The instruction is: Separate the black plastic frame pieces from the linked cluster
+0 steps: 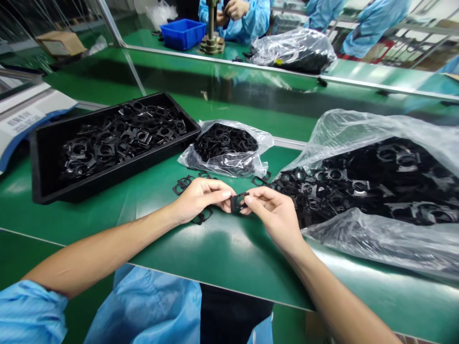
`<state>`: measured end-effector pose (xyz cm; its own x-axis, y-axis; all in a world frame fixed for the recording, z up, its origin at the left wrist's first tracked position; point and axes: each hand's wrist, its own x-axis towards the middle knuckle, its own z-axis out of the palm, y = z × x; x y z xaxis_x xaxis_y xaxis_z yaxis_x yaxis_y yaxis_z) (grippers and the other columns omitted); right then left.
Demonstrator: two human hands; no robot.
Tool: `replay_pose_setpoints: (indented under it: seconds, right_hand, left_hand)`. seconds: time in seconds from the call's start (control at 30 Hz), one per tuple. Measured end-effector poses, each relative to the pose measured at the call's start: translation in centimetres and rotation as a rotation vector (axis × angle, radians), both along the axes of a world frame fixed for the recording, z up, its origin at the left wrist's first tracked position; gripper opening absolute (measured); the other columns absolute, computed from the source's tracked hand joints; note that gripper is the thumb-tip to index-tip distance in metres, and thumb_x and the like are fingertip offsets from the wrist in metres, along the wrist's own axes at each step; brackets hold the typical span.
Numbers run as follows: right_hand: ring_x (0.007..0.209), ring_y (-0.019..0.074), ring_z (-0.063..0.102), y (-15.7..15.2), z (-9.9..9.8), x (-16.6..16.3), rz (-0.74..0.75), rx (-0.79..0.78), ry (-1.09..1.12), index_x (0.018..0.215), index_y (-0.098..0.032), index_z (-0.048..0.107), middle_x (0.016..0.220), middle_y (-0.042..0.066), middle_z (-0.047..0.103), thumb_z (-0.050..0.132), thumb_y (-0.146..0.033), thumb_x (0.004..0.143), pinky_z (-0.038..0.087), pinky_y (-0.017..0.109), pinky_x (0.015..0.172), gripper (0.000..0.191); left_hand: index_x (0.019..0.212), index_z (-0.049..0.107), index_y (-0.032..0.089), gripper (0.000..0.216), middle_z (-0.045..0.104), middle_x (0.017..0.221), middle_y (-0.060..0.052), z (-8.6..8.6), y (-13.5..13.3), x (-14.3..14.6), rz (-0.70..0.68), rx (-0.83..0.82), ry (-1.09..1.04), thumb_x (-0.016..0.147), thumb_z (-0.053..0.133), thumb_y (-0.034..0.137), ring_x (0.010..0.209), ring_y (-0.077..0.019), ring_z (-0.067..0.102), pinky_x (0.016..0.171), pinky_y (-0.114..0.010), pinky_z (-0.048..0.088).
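Between my two hands, just above the green table (222,253), is a small black plastic part (236,203) with a round opening. My left hand (208,197) pinches its left side between thumb and fingers. On its right side, my right hand (270,210) grips the edge in the same way. A few flat black ring-shaped pieces (183,184) lie on the table by my left hand, some partly hidden behind it. Close to my right hand spreads a large open plastic bag (344,234) full of black square parts with round holes.
A black tray (118,179) heaped with black parts stands at the left. A smaller clear bag (229,165) of black rings sits at centre. Behind a metal rail are a blue bin (182,33), another filled bag (294,48) and a co-worker's hands (234,8).
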<state>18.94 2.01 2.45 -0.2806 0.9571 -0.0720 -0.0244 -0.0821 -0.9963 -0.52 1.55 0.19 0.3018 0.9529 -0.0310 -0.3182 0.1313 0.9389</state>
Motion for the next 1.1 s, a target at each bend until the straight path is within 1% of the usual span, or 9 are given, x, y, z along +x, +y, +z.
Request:
replay_pose_setpoints:
  seconds: [0.23, 0.3, 0.43, 0.57, 0.73, 0.83, 0.97, 1.07, 1.1]
  right_hand:
    - [0.06, 0.0142, 0.067, 0.0, -0.4, 0.1, -0.026, 0.074, -0.055, 0.08, -0.017, 0.069, 0.07, 0.001, 0.069, 0.08, -0.043, 0.078, 0.06, 0.028, 0.065, 0.027]
    - [0.067, 0.016, 0.069, -0.1, -0.5, 0.1, -0.023, 0.153, -0.103, 0.083, -0.018, 0.071, 0.075, 0.003, 0.071, 0.078, -0.04, 0.081, 0.061, 0.03, 0.07, 0.023]
    - [0.083, 0.0184, 0.069, -0.6, -0.6, 0.1, -0.042, 0.402, -0.241, 0.087, -0.021, 0.075, 0.089, 0.004, 0.073, 0.072, -0.029, 0.086, 0.06, 0.03, 0.075, 0.008]
    - [0.081, 0.0191, 0.067, -0.8, -0.5, 0.2, -0.074, 0.501, -0.313, 0.096, -0.024, 0.076, 0.092, 0.005, 0.072, 0.068, -0.025, 0.088, 0.059, 0.033, 0.075, 0.011]
    - [0.083, 0.021, 0.066, -0.7, -0.4, 0.3, -0.084, 0.609, -0.352, 0.09, -0.024, 0.077, 0.088, 0.005, 0.072, 0.066, -0.02, 0.089, 0.057, 0.037, 0.077, 0.011]
    - [0.082, 0.0201, 0.066, -0.7, -0.2, 0.3, -0.064, 0.648, -0.352, 0.087, -0.025, 0.077, 0.086, 0.004, 0.072, 0.066, -0.017, 0.088, 0.057, 0.037, 0.079, 0.014]
    - [0.084, 0.0186, 0.067, -0.6, -0.2, 0.4, -0.057, 0.61, -0.293, 0.085, -0.025, 0.078, 0.088, 0.003, 0.072, 0.07, -0.016, 0.086, 0.057, 0.034, 0.08, 0.013]
    - [0.084, 0.018, 0.07, -0.4, -0.5, 0.2, -0.026, 0.387, -0.173, 0.089, -0.024, 0.077, 0.091, 0.003, 0.074, 0.073, -0.025, 0.086, 0.06, 0.031, 0.077, 0.005]
    - [0.081, 0.018, 0.071, -0.3, -0.7, 0.1, -0.008, 0.29, -0.131, 0.091, -0.023, 0.076, 0.091, 0.004, 0.074, 0.074, -0.031, 0.085, 0.061, 0.031, 0.075, 0.01]
  left_hand:
    - [0.086, 0.077, 0.013, 0.022, 0.077, 0.08, -0.005, -0.4, -0.1, 0.1, 0.126, 0.164, 0.18, 0.072, 0.085, 0.029, 0.072, -0.0154, 0.072, 0.071, -0.024, 0.059]
    - [0.084, 0.076, 0.014, 0.016, 0.077, 0.08, -0.004, -0.5, -0.1, 0.1, 0.19, 0.248, 0.248, 0.076, 0.081, 0.027, 0.072, -0.0147, 0.071, 0.069, -0.024, 0.058]
    - [0.086, 0.075, 0.016, 0.008, 0.074, 0.084, -0.004, -0.6, -0.3, 0.0, 0.265, 0.444, 0.379, 0.085, 0.072, 0.022, 0.077, -0.0143, 0.069, 0.072, -0.023, 0.056]
    - [0.093, 0.074, 0.017, 0.009, 0.074, 0.09, -0.005, -0.4, -0.6, -0.1, 0.265, 0.582, 0.5, 0.09, 0.066, 0.021, 0.085, -0.016, 0.068, 0.08, -0.027, 0.054]
    - [0.095, 0.072, 0.018, 0.009, 0.074, 0.092, -0.006, -0.4, -0.7, -0.1, 0.249, 0.711, 0.553, 0.09, 0.066, 0.02, 0.088, -0.0181, 0.068, 0.084, -0.031, 0.055]
    - [0.096, 0.072, 0.018, 0.01, 0.075, 0.096, -0.007, -0.4, -0.8, -0.1, 0.223, 0.738, 0.563, 0.092, 0.062, 0.018, 0.093, -0.0184, 0.07, 0.088, -0.031, 0.055]
    - [0.104, 0.069, 0.018, 0.014, 0.076, 0.103, -0.007, -0.4, -1.0, -0.1, 0.171, 0.681, 0.576, 0.095, 0.058, 0.019, 0.096, -0.0174, 0.072, 0.089, -0.028, 0.056]
    - [0.105, 0.066, 0.017, 0.013, 0.076, 0.096, -0.005, -0.5, -1.0, 0.0, 0.162, 0.554, 0.535, 0.096, 0.059, 0.023, 0.088, -0.0152, 0.074, 0.081, -0.023, 0.057]
    - [0.105, 0.064, 0.017, 0.013, 0.076, 0.093, -0.004, -0.6, -1.0, 0.0, 0.163, 0.515, 0.517, 0.096, 0.059, 0.025, 0.086, -0.0149, 0.074, 0.079, -0.022, 0.057]
